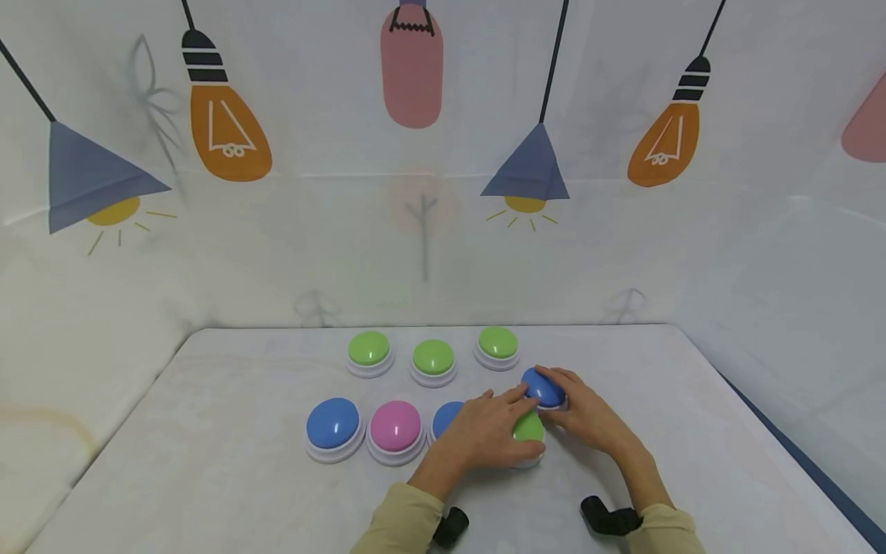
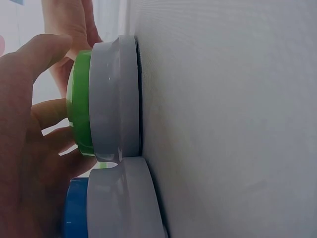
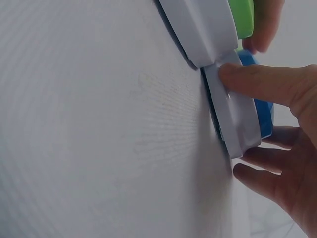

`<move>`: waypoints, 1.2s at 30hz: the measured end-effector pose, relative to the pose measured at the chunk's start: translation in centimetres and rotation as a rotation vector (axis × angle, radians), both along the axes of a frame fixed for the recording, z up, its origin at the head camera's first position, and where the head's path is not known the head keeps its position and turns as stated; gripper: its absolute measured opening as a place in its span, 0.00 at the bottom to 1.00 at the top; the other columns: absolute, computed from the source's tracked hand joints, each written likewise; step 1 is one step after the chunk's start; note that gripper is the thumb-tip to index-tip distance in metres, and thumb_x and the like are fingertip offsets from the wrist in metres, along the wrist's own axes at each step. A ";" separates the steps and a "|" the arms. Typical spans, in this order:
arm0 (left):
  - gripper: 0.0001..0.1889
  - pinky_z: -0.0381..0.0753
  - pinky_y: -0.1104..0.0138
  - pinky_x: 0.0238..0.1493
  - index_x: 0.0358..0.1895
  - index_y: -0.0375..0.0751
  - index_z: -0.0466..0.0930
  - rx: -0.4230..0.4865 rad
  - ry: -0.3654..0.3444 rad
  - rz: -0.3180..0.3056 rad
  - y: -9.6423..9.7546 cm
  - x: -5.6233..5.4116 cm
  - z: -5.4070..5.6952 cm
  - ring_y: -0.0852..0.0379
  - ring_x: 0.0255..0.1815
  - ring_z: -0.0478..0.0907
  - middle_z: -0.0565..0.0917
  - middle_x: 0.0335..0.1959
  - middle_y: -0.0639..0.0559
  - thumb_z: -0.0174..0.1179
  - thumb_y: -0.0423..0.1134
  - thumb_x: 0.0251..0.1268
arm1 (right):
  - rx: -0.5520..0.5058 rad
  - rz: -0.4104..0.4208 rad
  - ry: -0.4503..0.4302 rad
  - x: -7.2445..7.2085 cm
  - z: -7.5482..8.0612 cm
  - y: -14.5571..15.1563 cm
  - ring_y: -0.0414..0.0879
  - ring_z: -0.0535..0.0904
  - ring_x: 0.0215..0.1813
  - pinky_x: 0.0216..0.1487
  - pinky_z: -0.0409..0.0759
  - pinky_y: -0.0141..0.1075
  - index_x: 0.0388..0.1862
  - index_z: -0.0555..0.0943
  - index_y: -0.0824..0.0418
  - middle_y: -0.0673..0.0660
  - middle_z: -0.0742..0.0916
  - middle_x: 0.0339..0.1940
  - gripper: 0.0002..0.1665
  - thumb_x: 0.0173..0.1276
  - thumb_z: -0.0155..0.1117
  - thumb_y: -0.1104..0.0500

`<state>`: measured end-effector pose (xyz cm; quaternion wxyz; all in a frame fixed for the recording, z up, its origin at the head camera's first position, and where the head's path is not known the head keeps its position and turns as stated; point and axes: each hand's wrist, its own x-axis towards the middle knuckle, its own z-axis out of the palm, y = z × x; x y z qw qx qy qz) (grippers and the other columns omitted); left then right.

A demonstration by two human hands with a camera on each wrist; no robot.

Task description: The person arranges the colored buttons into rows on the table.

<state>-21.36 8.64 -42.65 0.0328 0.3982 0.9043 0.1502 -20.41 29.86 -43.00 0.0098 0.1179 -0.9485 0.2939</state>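
Note:
My left hand (image 1: 477, 432) holds a green push button (image 1: 528, 428) with a white base, the thumb on its near side and fingers reaching round the far side. To its right, my right hand (image 1: 587, 409) grips a blue push button (image 1: 543, 388). In the right wrist view the thumb presses on the white base (image 3: 228, 106) and the other fingers lie along the opposite side. The bases of these two buttons meet edge to edge. Partly hidden behind my left hand, another blue push button (image 1: 445, 417) sits against the green one, as the left wrist view shows.
Farther left in the near row stand a pink push button (image 1: 395, 426) and a blue push button (image 1: 332, 423). Behind them are three green push buttons, at left (image 1: 369, 348), middle (image 1: 433, 358) and right (image 1: 497, 342). A lamp-printed curtain (image 1: 332, 231) surrounds the white table (image 1: 228, 431).

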 end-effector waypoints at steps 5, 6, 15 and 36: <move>0.37 0.67 0.56 0.72 0.75 0.53 0.65 -0.001 0.022 -0.001 0.0 0.0 0.1 0.56 0.73 0.67 0.61 0.77 0.53 0.50 0.66 0.67 | 0.017 0.001 0.014 0.0 0.1 0.0 0.72 0.70 0.67 0.62 0.71 0.65 0.75 0.66 0.57 0.71 0.70 0.70 0.39 0.66 0.69 0.57; 0.36 0.67 0.56 0.71 0.75 0.53 0.65 0.001 0.026 0.000 0.0 0.1 0.1 0.56 0.72 0.67 0.61 0.77 0.53 0.50 0.65 0.67 | 0.018 0.003 0.017 0.0 0.1 0.0 0.72 0.70 0.67 0.62 0.71 0.65 0.75 0.66 0.57 0.71 0.70 0.70 0.39 0.66 0.69 0.57; 0.35 0.66 0.56 0.72 0.74 0.51 0.65 0.037 0.068 -0.011 -0.1 0.1 0.4 0.53 0.73 0.66 0.60 0.78 0.50 0.51 0.62 0.68 | 0.035 0.018 0.083 0.2 0.8 0.2 0.69 0.72 0.66 0.62 0.73 0.63 0.74 0.66 0.59 0.69 0.73 0.68 0.38 0.68 0.68 0.54; 0.33 0.81 0.68 0.54 0.75 0.49 0.64 0.167 0.339 -0.035 -1.0 1.0 2.5 0.55 0.71 0.70 0.63 0.77 0.48 0.60 0.44 0.68 | 0.061 -0.025 0.143 2.3 5.2 -0.7 0.67 0.74 0.64 0.59 0.75 0.62 0.74 0.67 0.58 0.69 0.75 0.66 0.38 0.71 0.63 0.43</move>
